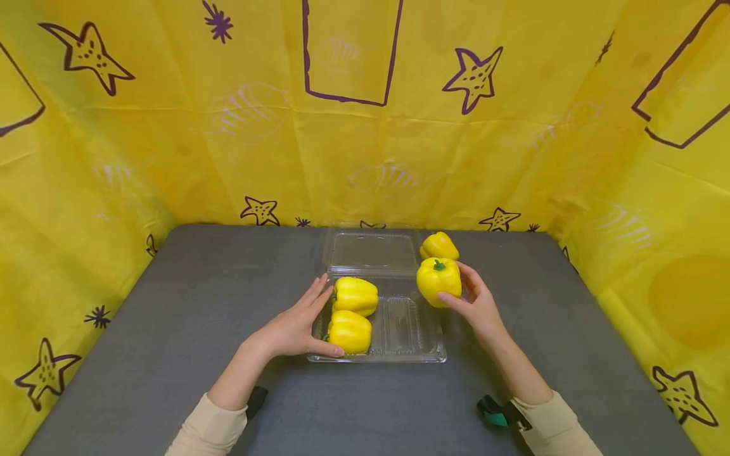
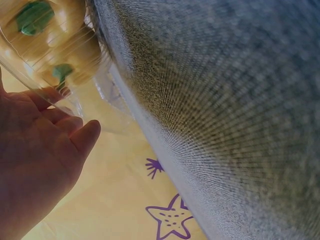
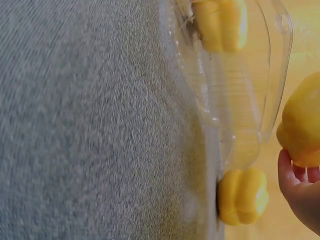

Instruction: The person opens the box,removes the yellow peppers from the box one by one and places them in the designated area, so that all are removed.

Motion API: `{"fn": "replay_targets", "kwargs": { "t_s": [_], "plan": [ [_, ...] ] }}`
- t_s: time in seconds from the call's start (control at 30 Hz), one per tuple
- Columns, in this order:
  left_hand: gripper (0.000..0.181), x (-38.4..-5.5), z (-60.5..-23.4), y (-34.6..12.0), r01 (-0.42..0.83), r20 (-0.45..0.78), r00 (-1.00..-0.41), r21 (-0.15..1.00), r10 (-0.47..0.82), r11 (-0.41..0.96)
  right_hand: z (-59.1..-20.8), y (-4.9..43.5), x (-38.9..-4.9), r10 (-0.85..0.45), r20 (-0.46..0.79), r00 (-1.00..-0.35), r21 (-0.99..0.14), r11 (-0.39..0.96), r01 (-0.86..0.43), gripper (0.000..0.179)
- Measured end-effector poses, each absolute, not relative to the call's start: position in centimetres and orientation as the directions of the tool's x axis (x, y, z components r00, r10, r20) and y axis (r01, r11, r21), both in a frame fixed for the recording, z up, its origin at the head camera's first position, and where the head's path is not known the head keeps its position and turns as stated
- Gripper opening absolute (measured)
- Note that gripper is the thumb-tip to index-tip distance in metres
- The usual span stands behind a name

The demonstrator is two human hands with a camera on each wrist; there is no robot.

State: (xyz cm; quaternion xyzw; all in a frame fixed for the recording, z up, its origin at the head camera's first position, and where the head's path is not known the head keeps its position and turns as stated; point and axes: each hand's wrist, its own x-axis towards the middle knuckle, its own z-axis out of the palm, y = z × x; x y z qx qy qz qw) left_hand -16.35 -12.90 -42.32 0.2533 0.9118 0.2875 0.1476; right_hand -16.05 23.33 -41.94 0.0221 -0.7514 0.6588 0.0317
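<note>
Cloth, yellow and printed with purple-outlined starfish and pale fish, hangs behind and along both sides of a dark grey table. On the table stands a clear plastic box, its lid open and laid back toward the cloth. A beige left sleeve and a beige right sleeve reach in from the near edge of the head view.

The left hand lies along the left side of the box, fingers nearly straight and thumb spread apart from them, clamped on nothing. Its thumb extends over the near rim by the front pepper; whether the two touch I cannot tell. The right hand is clamped on the held pepper, thumb on the near side, raised over the right part of the box.

All the peppers are yellow. The front pepper and the rear pepper lie on their sides in the left half of the box, one behind the other. The far pepper rests on the table just right of the lid.

Near the right wrist sits a black and green strap. Smallest are the green stems, seen through the box's clear wall in the left wrist view.
</note>
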Motion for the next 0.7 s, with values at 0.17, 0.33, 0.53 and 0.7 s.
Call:
{"fn": "replay_targets", "kwargs": {
  "t_s": [0.17, 0.33, 0.53, 0.7],
  "plan": [
    [0.126, -16.3, -42.3, -12.9, 0.372, -0.127, -0.829, 0.601, 0.544, 0.707, -42.1, 23.9, -16.5, 0.081, 0.022, -0.997, -0.996, 0.090, -0.014, 0.063],
    [0.126, -16.3, -42.3, -12.9, 0.375, -0.125, -0.829, 0.599, 0.546, 0.707, -42.3, 24.7, -16.9, 0.138, -0.030, -0.990, -0.999, 0.013, 0.032, 0.065],
    [0.126, -16.3, -42.3, -12.9, 0.378, -0.120, -0.829, 0.601, 0.547, 0.704, -42.6, 25.5, -17.3, 0.198, -0.075, -0.977, -0.997, -0.018, 0.073, 0.067],
    [0.127, -16.3, -42.3, -12.9, 0.378, -0.122, -0.829, 0.598, 0.546, 0.707, -43.0, 26.3, -17.8, 0.223, -0.122, -0.967, -0.993, -0.032, 0.117, 0.072]
  ]
}}
